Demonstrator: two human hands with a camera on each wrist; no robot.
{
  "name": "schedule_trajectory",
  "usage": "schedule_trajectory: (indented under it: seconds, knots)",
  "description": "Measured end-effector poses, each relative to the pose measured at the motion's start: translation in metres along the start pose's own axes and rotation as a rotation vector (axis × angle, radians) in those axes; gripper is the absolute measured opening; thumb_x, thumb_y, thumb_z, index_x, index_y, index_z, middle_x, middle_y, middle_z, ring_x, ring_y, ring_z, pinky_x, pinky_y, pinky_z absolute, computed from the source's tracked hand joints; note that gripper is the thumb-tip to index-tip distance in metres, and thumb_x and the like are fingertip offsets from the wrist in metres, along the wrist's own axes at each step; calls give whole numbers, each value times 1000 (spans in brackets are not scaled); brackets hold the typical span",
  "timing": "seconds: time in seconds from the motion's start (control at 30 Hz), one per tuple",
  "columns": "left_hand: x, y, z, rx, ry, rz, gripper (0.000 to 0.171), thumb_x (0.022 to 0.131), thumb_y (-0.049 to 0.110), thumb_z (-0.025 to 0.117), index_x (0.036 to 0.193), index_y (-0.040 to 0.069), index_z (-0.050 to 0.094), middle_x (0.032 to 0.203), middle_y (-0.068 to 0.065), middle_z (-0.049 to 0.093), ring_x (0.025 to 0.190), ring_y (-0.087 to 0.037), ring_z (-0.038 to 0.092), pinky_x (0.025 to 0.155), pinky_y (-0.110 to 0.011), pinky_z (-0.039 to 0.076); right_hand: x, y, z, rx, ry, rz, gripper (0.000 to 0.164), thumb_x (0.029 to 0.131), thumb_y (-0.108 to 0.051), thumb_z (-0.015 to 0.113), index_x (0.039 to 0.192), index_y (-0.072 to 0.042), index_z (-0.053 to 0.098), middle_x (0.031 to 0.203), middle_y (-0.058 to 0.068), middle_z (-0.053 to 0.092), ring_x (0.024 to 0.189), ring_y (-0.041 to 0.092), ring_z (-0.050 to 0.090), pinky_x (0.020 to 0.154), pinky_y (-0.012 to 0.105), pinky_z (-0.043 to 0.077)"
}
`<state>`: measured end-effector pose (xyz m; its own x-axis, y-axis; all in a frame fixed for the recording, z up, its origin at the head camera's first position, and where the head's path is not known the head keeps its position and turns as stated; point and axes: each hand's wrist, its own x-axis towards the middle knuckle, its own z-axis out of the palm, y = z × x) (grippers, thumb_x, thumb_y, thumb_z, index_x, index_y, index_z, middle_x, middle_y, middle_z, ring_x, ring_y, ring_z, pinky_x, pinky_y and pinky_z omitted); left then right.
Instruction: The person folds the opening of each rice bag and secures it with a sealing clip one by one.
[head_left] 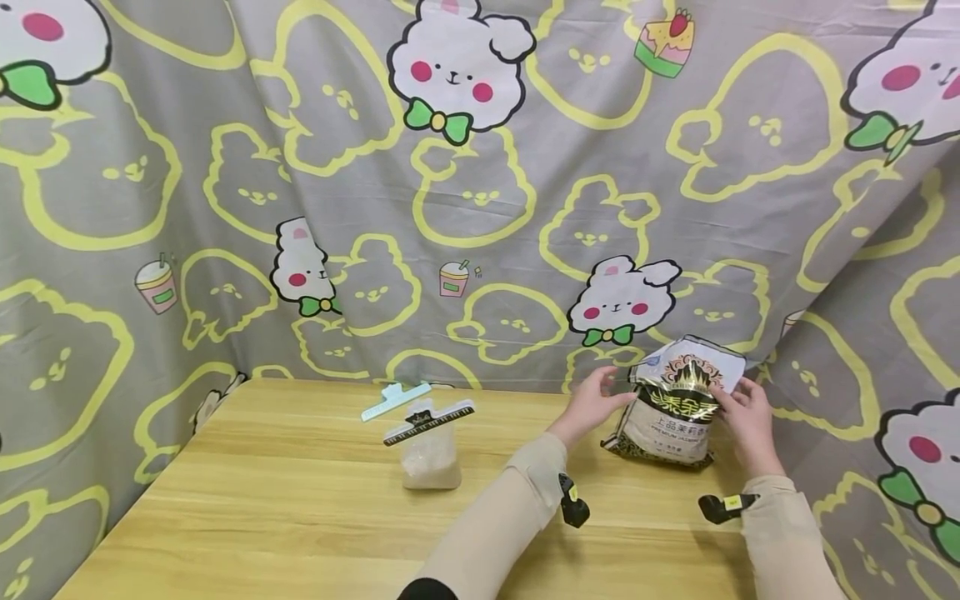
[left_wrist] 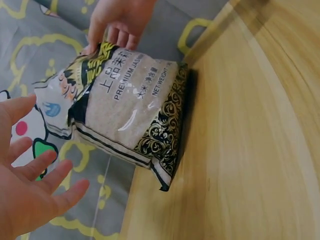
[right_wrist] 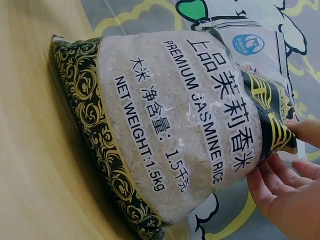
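Note:
A clear bag of jasmine rice (head_left: 671, 421) with black and gold print stands on the table at the right, leaning back slightly. My right hand (head_left: 750, 421) grips its upper right side; in the right wrist view the thumb lies on the front and the fingers (right_wrist: 272, 187) go behind. Beside the bag's upper left is my left hand (head_left: 594, 404). Seen from the left wrist, that hand (left_wrist: 30, 185) has its fingers spread, apart from the bag. The bag's back is hidden.
Left of the rice bag stands a small clear bag (head_left: 431, 467) of pale contents, closed by a black clip (head_left: 431, 422) with a piano-key pattern. A light blue clip (head_left: 395, 401) lies behind it. A patterned grey curtain (head_left: 480, 275) hangs along the wooden table's (head_left: 300, 500) back.

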<state>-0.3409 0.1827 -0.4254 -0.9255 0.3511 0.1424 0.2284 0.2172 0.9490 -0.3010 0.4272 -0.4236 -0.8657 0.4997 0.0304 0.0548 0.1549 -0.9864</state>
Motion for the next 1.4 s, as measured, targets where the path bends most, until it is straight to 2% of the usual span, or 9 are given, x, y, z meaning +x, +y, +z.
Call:
schedule_trajectory:
  seconds: [0.1, 0.27, 0.6, 0.77, 0.9, 1.07, 1.23, 1.4]
  knots:
    - [4, 2, 3, 3, -13, -6, 61, 89, 30, 71, 144, 17, 46, 142, -11, 53, 126, -30, 54, 100, -39, 49, -1, -1, 0, 19, -10, 7, 82, 96, -29, 61, 155, -4, 9, 113, -1, 47, 76, -10, 53, 73, 8, 50]
    - [9, 6, 8, -9, -30, -22, 62, 88, 30, 72, 144, 19, 46, 145, -7, 51, 130, -30, 52, 103, -37, 48, -2, -2, 1, 44, -14, 13, 81, 96, -28, 60, 155, -5, 9, 112, -4, 47, 76, -10, 54, 71, 8, 49]
    - [18, 9, 15, -73, -98, -74, 68, 90, 28, 70, 149, 17, 38, 149, -10, 46, 138, -30, 43, 110, -43, 41, -1, -2, -2, 176, -14, 14, 78, 94, -21, 64, 154, -8, 17, 85, -22, 55, 73, -7, 59, 67, 10, 51]
    - [23, 5, 19, -127, -99, -98, 68, 89, 27, 71, 149, 18, 39, 148, -10, 47, 138, -30, 43, 109, -44, 42, 1, -2, -3, 216, -12, 13, 74, 93, -18, 65, 153, -9, 22, 80, -23, 59, 71, -5, 60, 67, 11, 51]
    - [23, 4, 20, -173, -102, -118, 70, 88, 24, 72, 149, 18, 38, 148, -10, 46, 135, -31, 45, 104, -46, 46, 1, -3, -2, 238, -9, 15, 70, 94, -14, 64, 152, -10, 24, 79, -23, 62, 70, -4, 61, 66, 12, 51]
    - [21, 5, 20, -222, -108, -145, 71, 87, 25, 74, 149, 19, 39, 148, -9, 45, 132, -31, 48, 99, -48, 50, 1, -3, -3, 234, -15, 14, 76, 92, -15, 67, 153, -10, 21, 80, -23, 62, 75, -4, 60, 68, 12, 51]
    - [19, 4, 23, -221, -87, -160, 72, 86, 25, 75, 148, 20, 39, 148, -7, 46, 131, -30, 49, 97, -46, 51, -2, 0, -3, 268, -36, 21, 80, 91, -15, 69, 154, -12, 19, 83, -22, 63, 77, -3, 61, 69, 13, 51]
    - [18, 2, 24, -217, -57, -156, 70, 86, 24, 75, 147, 20, 41, 148, -7, 45, 134, -30, 46, 103, -45, 47, -6, 2, -3, 331, -70, 12, 71, 92, -10, 66, 150, -15, 24, 83, -21, 66, 74, -2, 64, 68, 14, 52]
